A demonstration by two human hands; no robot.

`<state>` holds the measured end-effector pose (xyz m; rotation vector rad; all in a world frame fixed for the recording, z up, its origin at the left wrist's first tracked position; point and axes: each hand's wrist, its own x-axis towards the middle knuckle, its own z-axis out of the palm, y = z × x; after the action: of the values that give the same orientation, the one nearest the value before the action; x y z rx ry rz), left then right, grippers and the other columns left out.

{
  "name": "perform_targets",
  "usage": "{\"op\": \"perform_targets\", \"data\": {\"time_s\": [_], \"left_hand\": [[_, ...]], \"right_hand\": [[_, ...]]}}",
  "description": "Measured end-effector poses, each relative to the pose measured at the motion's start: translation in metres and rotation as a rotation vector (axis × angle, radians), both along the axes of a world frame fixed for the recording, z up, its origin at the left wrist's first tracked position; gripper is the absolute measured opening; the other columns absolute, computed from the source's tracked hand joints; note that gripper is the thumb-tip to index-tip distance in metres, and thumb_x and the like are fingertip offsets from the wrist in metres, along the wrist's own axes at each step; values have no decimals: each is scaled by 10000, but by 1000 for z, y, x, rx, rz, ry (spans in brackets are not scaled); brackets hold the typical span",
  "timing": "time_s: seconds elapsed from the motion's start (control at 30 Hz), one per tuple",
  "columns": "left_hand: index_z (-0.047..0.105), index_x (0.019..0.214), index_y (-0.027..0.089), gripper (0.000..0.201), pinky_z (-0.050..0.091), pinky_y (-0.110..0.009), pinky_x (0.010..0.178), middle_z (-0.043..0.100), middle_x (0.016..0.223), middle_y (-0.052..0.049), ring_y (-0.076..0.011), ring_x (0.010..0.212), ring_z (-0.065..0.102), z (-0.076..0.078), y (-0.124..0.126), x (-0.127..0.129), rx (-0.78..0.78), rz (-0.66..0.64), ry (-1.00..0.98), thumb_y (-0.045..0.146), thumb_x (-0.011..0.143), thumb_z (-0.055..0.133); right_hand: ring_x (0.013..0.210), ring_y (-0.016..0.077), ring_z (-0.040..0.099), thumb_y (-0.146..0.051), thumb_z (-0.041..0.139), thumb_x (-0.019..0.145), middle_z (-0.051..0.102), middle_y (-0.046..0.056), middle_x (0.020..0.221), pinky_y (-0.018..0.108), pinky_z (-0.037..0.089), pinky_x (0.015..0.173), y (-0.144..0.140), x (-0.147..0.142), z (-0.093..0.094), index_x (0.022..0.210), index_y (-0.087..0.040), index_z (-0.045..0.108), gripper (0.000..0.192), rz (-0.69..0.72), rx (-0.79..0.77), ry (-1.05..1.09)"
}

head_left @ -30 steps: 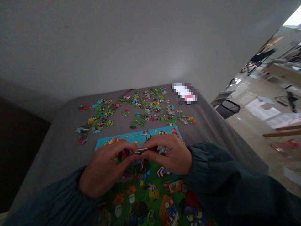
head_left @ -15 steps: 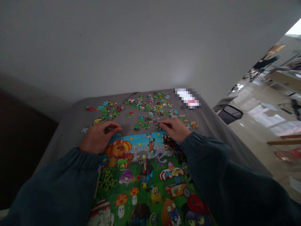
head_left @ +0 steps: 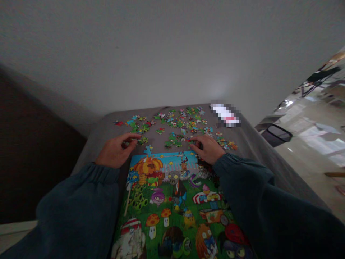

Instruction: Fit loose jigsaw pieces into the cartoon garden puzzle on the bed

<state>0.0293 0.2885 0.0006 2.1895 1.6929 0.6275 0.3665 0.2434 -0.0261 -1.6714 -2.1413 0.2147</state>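
My left hand (head_left: pixel 118 148) is at the upper left of a large cartoon jigsaw puzzle (head_left: pixel 172 212). Its thumb and index finger are bent and slightly apart, beside a green puzzle piece (head_left: pixel 143 140). Just below those fingertips, a blue puzzle piece (head_left: pixel 147 149) lies against the puzzle's top edge. Above the puzzle's upper right corner is my right hand (head_left: pixel 208 147). Its thumb and index finger close around a small reddish puzzle piece (head_left: pixel 189 140), partly hidden by the fingers. The other fingers are curled under.
Many loose puzzle pieces (head_left: pixel 178 120) are scattered along the far part of the grey cloth-covered table (head_left: pixel 93 135). A phone-like object with a blurred-out screen (head_left: pixel 225 114) lies at the far right corner. A pale wall (head_left: pixel 167 54) rises behind.
The view has swung left, so everything sits further right. My left hand has drawn leftward off the blue piece, which now shows fully. My right hand has shifted slightly left over the loose pieces.
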Motion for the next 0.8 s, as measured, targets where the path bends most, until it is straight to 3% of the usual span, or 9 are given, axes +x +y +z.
{"op": "perform_targets", "data": {"time_s": [0.1, 0.23, 0.37, 0.53, 0.8], "left_hand": [[724, 1098, 253, 353, 527, -333, 741, 756, 1042, -37, -220, 782, 680, 1, 5, -14, 82, 65, 51, 416, 896, 484], [724, 1092, 212, 339, 471, -407, 991, 708, 1192, -80, -286, 1131, 621, 1, 14, -32, 172, 88, 115, 344, 904, 474], [718, 1159, 215, 365, 354, -457, 1119, 647, 1303, -92, -295, 1274, 527, -10, 18, -28, 206, 40, 155, 396, 935, 494], [716, 1193, 355, 334, 341, -534, 1091, 602, 1382, -45, -333, 1323, 463, -27, 18, -7, 150, -56, 193, 473, 900, 607], [760, 1037, 301, 245, 334, -547, 1091, 626, 1327, -63, -331, 1303, 478, -25, 23, -4, 76, -63, 144, 436, 848, 683]], "right_hand": [[821, 225, 587, -363, 634, 927, 663, 62, 777, 367, 459, 812, -1, 2, 0, 1065, -171, 746, 261, 0, 29, -100], [888, 256, 591, -451, 609, 940, 686, 98, 841, 397, 451, 853, -5, 6, 6, 1005, -180, 787, 331, -21, 78, -255], [962, 300, 575, -487, 573, 951, 680, 116, 898, 433, 449, 873, -6, 0, 19, 987, -192, 799, 373, -26, 112, -374], [1067, 303, 530, -456, 605, 941, 637, 124, 1110, 446, 436, 940, 3, -30, 19, 1195, -207, 730, 378, 103, 163, -226], [1066, 289, 518, -325, 659, 922, 651, 106, 1108, 459, 407, 924, 13, -43, 0, 1111, -210, 734, 234, 120, 36, 14]]}}
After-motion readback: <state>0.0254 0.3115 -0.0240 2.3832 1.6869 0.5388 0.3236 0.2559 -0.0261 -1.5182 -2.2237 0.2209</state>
